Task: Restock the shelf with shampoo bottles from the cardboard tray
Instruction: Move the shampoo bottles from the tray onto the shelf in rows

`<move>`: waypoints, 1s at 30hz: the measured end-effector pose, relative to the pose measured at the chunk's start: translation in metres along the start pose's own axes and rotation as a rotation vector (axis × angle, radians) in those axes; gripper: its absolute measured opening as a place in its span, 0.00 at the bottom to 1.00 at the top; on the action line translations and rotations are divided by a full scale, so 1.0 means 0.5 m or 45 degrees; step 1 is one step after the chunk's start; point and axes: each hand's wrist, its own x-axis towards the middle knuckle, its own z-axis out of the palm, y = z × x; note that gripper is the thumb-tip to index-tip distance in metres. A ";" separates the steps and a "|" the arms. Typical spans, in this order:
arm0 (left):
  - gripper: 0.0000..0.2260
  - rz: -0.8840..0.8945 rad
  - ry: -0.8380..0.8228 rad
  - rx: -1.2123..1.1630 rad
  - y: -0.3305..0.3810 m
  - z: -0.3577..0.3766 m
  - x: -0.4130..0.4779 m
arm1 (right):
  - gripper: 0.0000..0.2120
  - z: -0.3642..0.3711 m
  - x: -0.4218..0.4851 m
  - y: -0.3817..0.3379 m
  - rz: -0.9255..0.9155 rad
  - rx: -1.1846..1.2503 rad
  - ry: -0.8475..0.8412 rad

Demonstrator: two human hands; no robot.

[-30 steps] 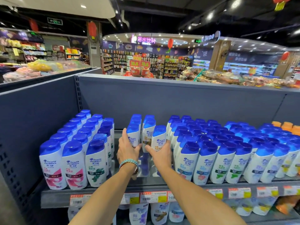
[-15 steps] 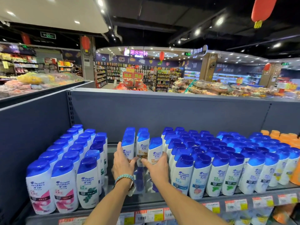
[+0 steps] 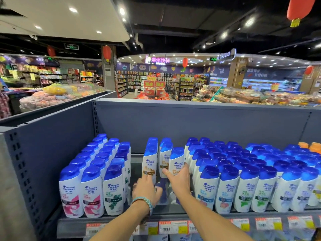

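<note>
White shampoo bottles with blue caps stand in rows on the grey shelf [image 3: 73, 225]. In the gap at the middle, two short rows of gold-label bottles [image 3: 149, 162] stand toward the back. My right hand [image 3: 179, 181] grips the lower part of a third gold-label bottle [image 3: 176, 160], which leans slightly left beside them. My left hand [image 3: 146, 190], with a beaded bracelet on the wrist, is open below the left gold-label bottle, fingertips at its base. The cardboard tray is not in view.
Pink-label and green-label bottles [image 3: 71, 190] fill the shelf's left end, against the perforated side panel [image 3: 43, 153]. A dense block of bottles [image 3: 225, 188] fills the right, with orange bottles [image 3: 312, 146] beyond. Price tags [image 3: 173, 226] line the front edge. A grey back panel [image 3: 191, 126] closes the rear.
My left hand has slipped down from the side of the left gold-label bottle to its base. My right hand keeps hold of the front bottle. The view has tilted upward.
</note>
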 end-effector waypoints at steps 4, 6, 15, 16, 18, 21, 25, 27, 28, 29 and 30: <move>0.20 0.205 -0.113 0.032 -0.040 0.037 -0.013 | 0.29 0.004 -0.003 0.011 0.020 0.007 0.005; 0.18 0.210 -0.122 -0.069 -0.047 0.043 -0.009 | 0.29 0.007 0.001 0.011 0.018 -0.008 0.001; 0.21 0.218 -0.153 -0.062 -0.043 0.041 -0.008 | 0.30 0.028 0.024 0.010 0.014 -0.061 -0.030; 0.21 0.217 -0.148 -0.063 -0.044 0.040 -0.007 | 0.30 0.031 0.025 0.012 0.020 -0.060 -0.036; 0.21 0.224 -0.131 -0.055 -0.044 0.038 -0.003 | 0.30 0.040 0.031 0.018 0.044 -0.029 -0.035; 0.21 0.239 -0.109 -0.077 -0.044 0.037 -0.001 | 0.30 0.051 0.040 0.023 0.058 0.016 -0.033; 0.20 0.264 -0.056 -0.129 -0.051 0.046 -0.007 | 0.31 0.073 0.041 0.037 0.050 0.074 -0.038; 0.20 0.270 -0.037 -0.139 -0.054 0.050 -0.009 | 0.31 0.077 0.036 0.039 0.023 0.055 -0.012; 0.19 0.268 -0.036 -0.132 -0.055 0.051 -0.009 | 0.31 0.078 0.036 0.040 0.003 0.043 -0.004; 0.19 0.260 -0.040 -0.121 -0.054 0.050 -0.009 | 0.30 0.079 0.036 0.041 -0.013 0.038 -0.002; 0.18 0.249 -0.048 -0.112 -0.053 0.049 -0.009 | 0.31 0.080 0.037 0.042 -0.020 0.032 -0.003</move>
